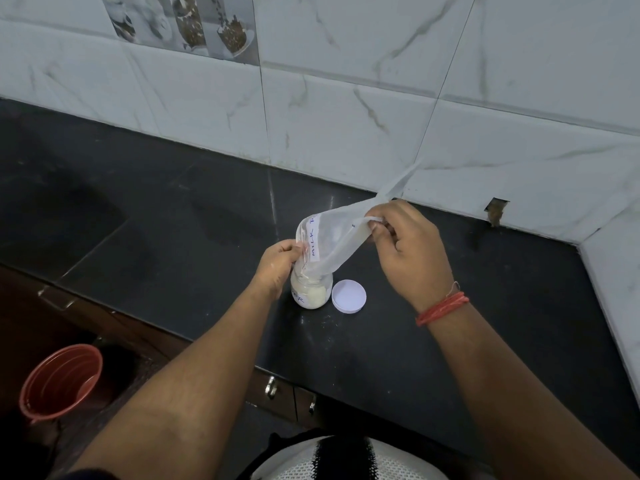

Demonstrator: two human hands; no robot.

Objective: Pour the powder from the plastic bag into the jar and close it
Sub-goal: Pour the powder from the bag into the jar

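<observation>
Head camera view, looking down at a dark, glossy stone kitchen counter (485,341) backed by a wall of white marble-patterned tiles (346,109). Off the counter's near left edge, lower down, sits an orange-red plastic bucket (62,382). Two bare forearms reach in from the near edge. The right hand (408,251), with red thread wound round its wrist, is pinched shut on the upper end of a clear plastic bag (341,237), holding it raised and to the right — the bag slopes down to the left, its mouth meeting the top of a small clear jar (311,292). The left hand (277,265) is closed on the bag's lower edge at the jar's neck, on the left side. The jar stands upright mid-counter, partly filled with cream-white powder (317,295). A round white plastic lid (348,296) lies flat just right of the jar, off it.
</observation>
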